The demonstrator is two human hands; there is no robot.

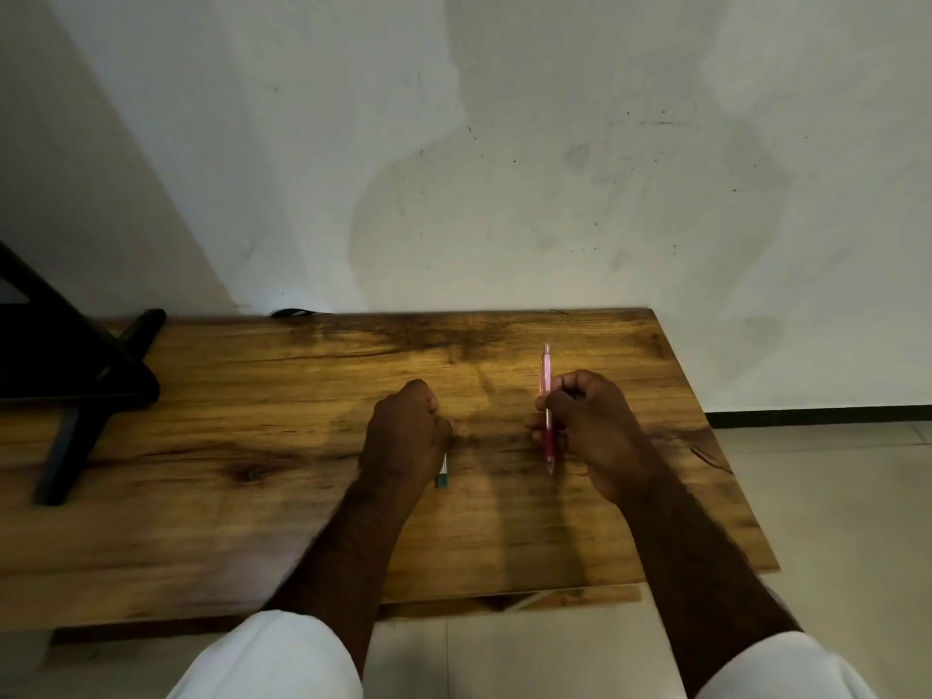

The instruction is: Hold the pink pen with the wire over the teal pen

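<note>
Looking down from the head camera, the right hand (587, 426) pinches a pink pen (547, 408) between thumb and curled fingers, gripping it near the middle of the barrel. The pen's long axis runs almost straight away from the person, clear pink upper end pointing toward the wall (504, 143) and the darker red lower end with its tip pointing back toward the body, just above the bench (252, 396). It sits on the inner side of the right hand, facing the left hand (406, 436), which is near but apart from it, with bare wood showing between them. The left hand is closed in a fist, and a small green and white object (443, 471) pokes out below its fingers, held in that fist; what it is cannot be told, since most of it is hidden. The pen is slim, translucent pink at the top and deeper red toward the grip, slightly blurred. Both forearms come up from white sleeves (272, 658) at the bottom edge. A black stand (75, 375) rests on the bench far off to the left, well apart from both hands.
</note>
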